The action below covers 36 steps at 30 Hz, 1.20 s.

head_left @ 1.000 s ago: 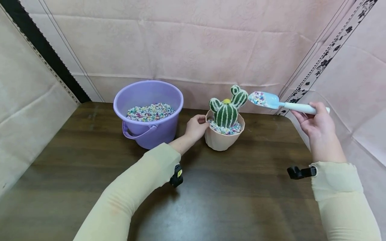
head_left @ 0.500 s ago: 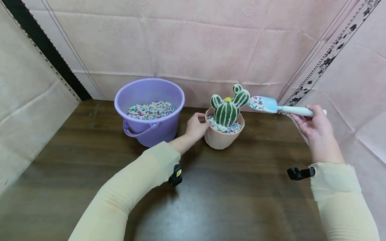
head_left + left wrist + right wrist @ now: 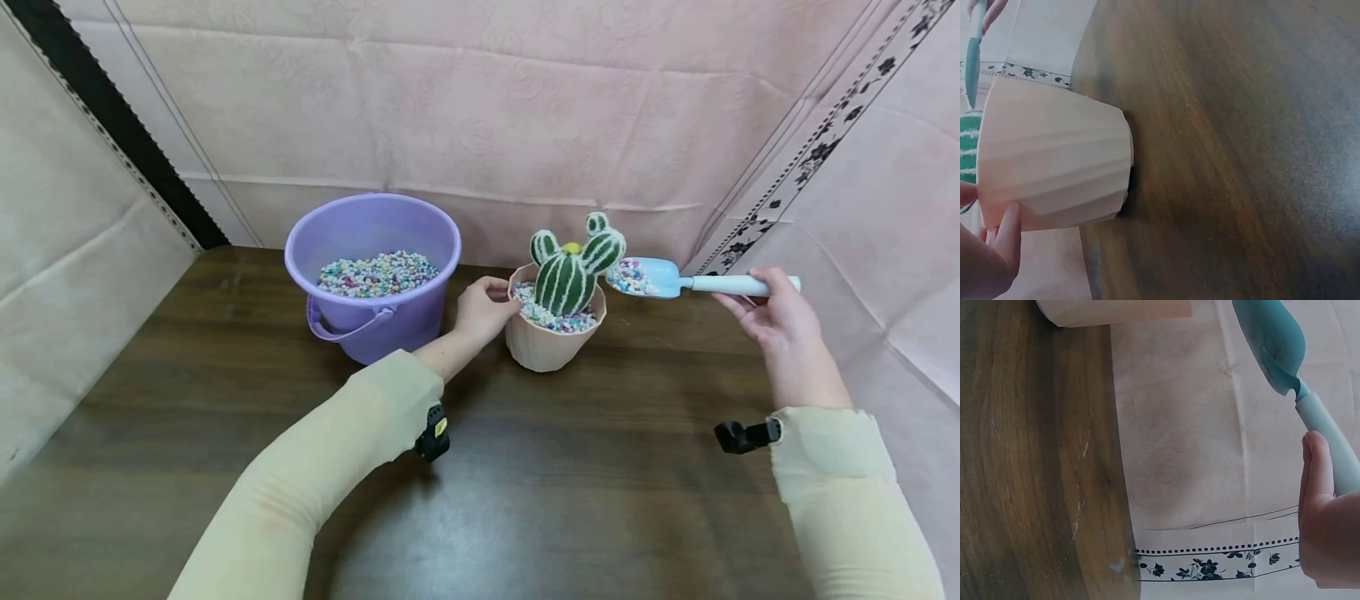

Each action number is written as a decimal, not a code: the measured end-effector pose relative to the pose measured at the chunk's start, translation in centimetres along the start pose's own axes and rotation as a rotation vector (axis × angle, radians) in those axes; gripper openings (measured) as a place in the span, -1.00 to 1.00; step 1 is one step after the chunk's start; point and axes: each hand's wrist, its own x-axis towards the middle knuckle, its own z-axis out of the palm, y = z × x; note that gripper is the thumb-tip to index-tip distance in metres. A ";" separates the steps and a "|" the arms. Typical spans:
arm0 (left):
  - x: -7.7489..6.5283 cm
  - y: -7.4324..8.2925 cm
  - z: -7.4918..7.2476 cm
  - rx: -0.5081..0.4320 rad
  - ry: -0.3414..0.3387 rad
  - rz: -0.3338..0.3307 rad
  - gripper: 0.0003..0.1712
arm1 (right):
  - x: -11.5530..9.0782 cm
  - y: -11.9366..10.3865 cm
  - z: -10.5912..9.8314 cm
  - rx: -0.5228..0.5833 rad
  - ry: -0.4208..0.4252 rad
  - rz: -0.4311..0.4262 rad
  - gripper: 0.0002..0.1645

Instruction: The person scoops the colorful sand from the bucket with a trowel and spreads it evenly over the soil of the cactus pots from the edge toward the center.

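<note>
My left hand (image 3: 483,312) pinches the near-left rim of a pale pink flower pot (image 3: 546,348), thumb over the rim and fingers on the outer wall (image 3: 1054,156). In the pot stands a green and white toy cactus (image 3: 566,283) with a yellow top, leaning a little right among small multicoloured beads (image 3: 558,318). My right hand (image 3: 783,325) grips the light handle of a blue garden trowel (image 3: 662,277). The trowel is held roughly level, beads lying on its blade, whose tip is beside the cactus's right arm. From below, the right wrist view shows the blade's underside (image 3: 1275,344).
A purple bucket (image 3: 420,312) part-filled with similar beads stands left of the pot, its handle hanging down in front. Both are on a dark wooden table (image 3: 570,483). Pale cloth (image 3: 480,108) hangs behind the table and at both sides.
The trowel has moved left and slightly down, its blade still bearing beads. The cactus leans a bit more to the right. My left hand keeps its grip on the pot's rim.
</note>
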 end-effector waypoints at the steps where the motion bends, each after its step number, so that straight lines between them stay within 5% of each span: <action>1: 0.0 0.0 0.0 0.015 -0.001 0.008 -0.58 | 0.1 0.0 0.0 -0.011 -0.012 0.003 -0.88; 14: 0.2 0.2 0.1 0.009 0.022 -0.011 -0.62 | 0.1 0.9 0.1 -0.107 -0.080 -0.010 -0.90; 20: -0.2 0.3 0.1 -0.052 -0.031 -0.037 -0.51 | 0.0 0.7 0.8 -0.149 -0.074 -0.016 -0.95; 36: 0.7 0.2 0.1 -0.085 -0.053 -0.049 -0.53 | 0.0 1.3 2.8 -0.397 -0.048 -0.194 -0.87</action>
